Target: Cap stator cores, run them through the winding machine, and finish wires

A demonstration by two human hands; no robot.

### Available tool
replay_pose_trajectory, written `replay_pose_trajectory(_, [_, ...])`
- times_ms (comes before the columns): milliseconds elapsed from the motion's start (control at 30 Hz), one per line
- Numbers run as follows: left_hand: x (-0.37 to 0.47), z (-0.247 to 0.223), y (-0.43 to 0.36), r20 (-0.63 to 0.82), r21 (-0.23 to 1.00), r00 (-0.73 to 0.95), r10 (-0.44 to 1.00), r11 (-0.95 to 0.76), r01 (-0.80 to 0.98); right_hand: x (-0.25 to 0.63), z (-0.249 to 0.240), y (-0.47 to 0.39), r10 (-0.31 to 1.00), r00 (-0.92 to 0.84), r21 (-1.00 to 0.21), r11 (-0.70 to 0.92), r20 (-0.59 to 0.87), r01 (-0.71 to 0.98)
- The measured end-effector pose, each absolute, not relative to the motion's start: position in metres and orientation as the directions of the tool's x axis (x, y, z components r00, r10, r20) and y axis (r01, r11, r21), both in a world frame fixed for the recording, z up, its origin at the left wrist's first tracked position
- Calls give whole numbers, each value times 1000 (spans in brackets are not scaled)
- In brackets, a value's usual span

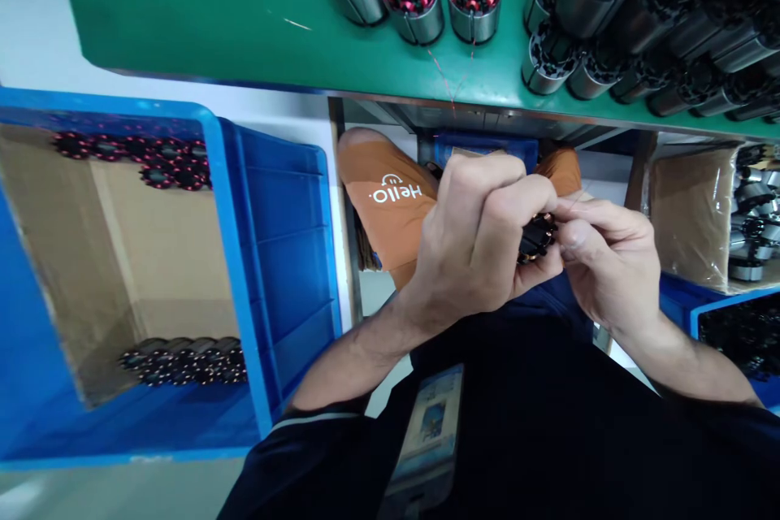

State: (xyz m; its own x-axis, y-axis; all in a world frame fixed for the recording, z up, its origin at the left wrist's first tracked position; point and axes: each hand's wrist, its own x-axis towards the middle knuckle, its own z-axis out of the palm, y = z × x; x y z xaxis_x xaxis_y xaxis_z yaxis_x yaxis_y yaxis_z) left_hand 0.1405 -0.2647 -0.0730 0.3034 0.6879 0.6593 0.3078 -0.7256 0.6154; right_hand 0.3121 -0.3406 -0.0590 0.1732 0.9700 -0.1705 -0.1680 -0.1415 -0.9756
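Left grip (478, 236), one: fingers and thumb clamped around a wound stator (535, 240). Stator in hand, one: held above the lap, between the grips. Right grip (613, 260), one: thumb and forefinger together at the stator's edge; whether wire is pinched cannot be told.

Risk, as judged: the stator could be dropped if the left grip is slackened; a winding could be nicked, or a fine lead snapped, by too hard a tug from the right.

Counts, left to right. Blue crate (237, 260), one, left of the grips: at least six red-wound stators (166, 150) and four copper-wound stators (183, 361) contained. Green surface (213, 24), one, beyond the grips: one copper-wound cylinder (361, 6), two red-wound cylinders (420, 23), over ten dark-ended cores (544, 71), overlapped. Cardboard box (688, 215), one, right of the grips: metal parts (752, 199), several, uncountable.
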Motion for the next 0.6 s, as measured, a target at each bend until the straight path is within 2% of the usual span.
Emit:
replay_pose_trajectory(133, [141,-78,-270,672,581,311,672,-739,341,315,-59,-340,976,149,-982,-145,-162,-117])
replay_pose_trajectory(233, [140,-73,-273,672,591,313,671,-741,317,325,-52,-333,989,105,-994,-99,-103,-40])
replay_pose_trajectory(300, [137,-67,-273,635,626,348,690,-723,290,336,-43,-325,998,51,-996,-38,-34,80])
replay_pose_trajectory(367, [134,-65,-269,567,718,376,733,-663,210,349,-30,-315,998,-45,-965,60,50,254])
replay_pose_trajectory(433, [129,-71,-261,377,889,475,795,-455,57,361,-18,-307,972,-198,-882,204,130,425])
replay_pose_trajectory(500, [123,-85,-253,96,995,702,706,-59,-77,371,-10,-303,936,-331,-809,289,124,512])
replay_pose_trajectory(533, [120,-93,-251,-8,987,788,616,132,-94,374,-8,-302,933,-349,-815,267,85,514])
replay_pose_trajectory(567, [117,-102,-252,-54,966,817,574,237,-103,376,-9,-304,943,-333,-849,197,27,490])
replay_pose_trajectory(600, [115,-108,-254,-52,967,778,626,227,-118,377,-12,-306,955,-293,-894,88,-51,440])
